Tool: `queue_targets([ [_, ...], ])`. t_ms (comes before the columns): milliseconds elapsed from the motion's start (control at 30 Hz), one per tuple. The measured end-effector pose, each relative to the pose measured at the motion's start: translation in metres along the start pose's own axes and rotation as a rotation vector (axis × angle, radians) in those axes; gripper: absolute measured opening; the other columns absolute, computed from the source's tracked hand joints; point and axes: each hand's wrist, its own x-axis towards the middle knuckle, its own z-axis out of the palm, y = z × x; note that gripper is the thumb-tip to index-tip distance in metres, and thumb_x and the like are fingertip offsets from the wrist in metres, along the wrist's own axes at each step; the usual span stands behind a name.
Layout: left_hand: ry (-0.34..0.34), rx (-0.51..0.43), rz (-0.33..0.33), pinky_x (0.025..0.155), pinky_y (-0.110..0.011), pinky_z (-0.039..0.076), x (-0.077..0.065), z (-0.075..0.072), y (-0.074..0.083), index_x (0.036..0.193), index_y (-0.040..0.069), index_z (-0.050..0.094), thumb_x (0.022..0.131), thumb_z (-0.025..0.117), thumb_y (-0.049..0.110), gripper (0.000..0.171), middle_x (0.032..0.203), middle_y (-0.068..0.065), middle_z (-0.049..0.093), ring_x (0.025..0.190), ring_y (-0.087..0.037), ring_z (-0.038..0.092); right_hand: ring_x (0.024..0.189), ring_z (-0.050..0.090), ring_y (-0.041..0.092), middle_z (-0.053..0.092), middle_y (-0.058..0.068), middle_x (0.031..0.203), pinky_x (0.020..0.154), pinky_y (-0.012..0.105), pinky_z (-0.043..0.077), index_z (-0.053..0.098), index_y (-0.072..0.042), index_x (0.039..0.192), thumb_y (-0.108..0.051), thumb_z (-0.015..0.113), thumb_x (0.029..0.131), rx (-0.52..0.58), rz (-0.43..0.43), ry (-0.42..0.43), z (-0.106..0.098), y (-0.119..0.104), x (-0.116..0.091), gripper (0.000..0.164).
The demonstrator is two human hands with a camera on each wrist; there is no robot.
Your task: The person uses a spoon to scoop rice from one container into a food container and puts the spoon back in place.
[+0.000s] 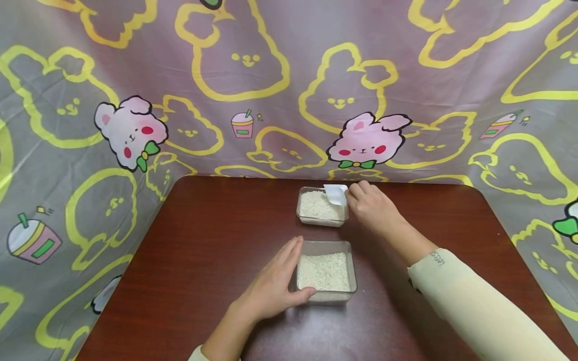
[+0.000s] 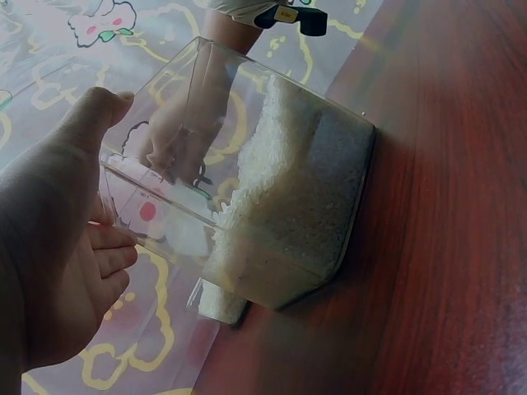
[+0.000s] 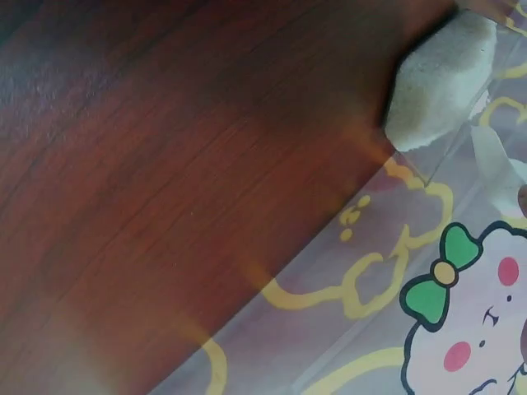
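Observation:
My left hand (image 1: 275, 283) holds the near clear container (image 1: 327, 297) by its left side, thumb at the front rim and fingers along the left wall. Pale rice (image 2: 272, 189) partly fills this container, and its surface slopes in the left wrist view. Farther back, my right hand (image 1: 371, 205) pinches a small white scoop (image 1: 335, 194) at its right end. The scoop is tilted over the right back part of a smaller clear container (image 1: 321, 222), which also holds rice (image 1: 316, 204). In the right wrist view the scoop (image 3: 496, 174) is beside that container, with only fingertips showing at the edge.
Both containers stand on a dark red-brown wooden table (image 1: 217, 250), one behind the other. A patterned curtain (image 1: 271, 65) with cartoon rabbits hangs close behind the table and along both sides. Tiny white specks lie on the tabletop near the containers.

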Motion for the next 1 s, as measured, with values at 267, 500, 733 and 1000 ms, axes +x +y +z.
queue_targets([
  [267, 0.002, -0.004, -0.007, 0.123, -0.04, 0.021, 0.0, 0.0, 0.001, 0.159, 0.008, 0.013, 0.086, 0.063, 0.059, 0.102, 0.166, -0.002, 0.013, 0.152, -0.017, 0.015, 0.085, 0.048, 0.033, 0.057, 0.015, 0.09, 0.072, 0.041, 0.045, 0.071, 0.007, 0.1, -0.004, 0.073, 0.083, 0.338, 0.345, 0.008, -0.014, -0.004, -0.011, 0.02],
  [500, 0.0, -0.007, -0.01, 0.123, -0.041, 0.021, 0.0, 0.001, 0.001, 0.159, 0.008, 0.013, 0.086, 0.062, 0.059, 0.102, 0.166, -0.002, 0.012, 0.152, -0.017, 0.015, 0.09, 0.048, 0.026, 0.061, 0.009, 0.093, 0.071, 0.035, 0.042, 0.073, 0.002, 0.102, -0.005, 0.077, 0.081, 0.548, 0.538, 0.01, -0.055, -0.015, -0.025, 0.022],
  [733, -0.002, 0.006, -0.013, 0.122, -0.043, 0.022, -0.001, -0.001, 0.002, 0.158, 0.007, 0.013, 0.086, 0.063, 0.058, 0.101, 0.166, -0.003, 0.012, 0.152, -0.02, 0.016, 0.09, 0.047, 0.01, 0.061, -0.005, 0.093, 0.071, 0.02, 0.042, 0.075, -0.007, 0.101, -0.007, 0.08, 0.078, 0.649, 0.398, -0.043, -0.101, -0.03, -0.036, 0.023],
  [1000, 0.003, 0.013, -0.007, 0.123, -0.042, 0.022, 0.001, -0.001, 0.003, 0.158, 0.005, 0.016, 0.086, 0.065, 0.056, 0.1, 0.165, -0.006, 0.016, 0.151, -0.02, 0.017, 0.082, 0.044, 0.01, 0.052, -0.006, 0.083, 0.067, 0.023, 0.042, 0.074, -0.008, 0.093, -0.009, 0.079, 0.077, 0.62, 0.136, -0.105, -0.111, -0.061, -0.03, 0.017],
])
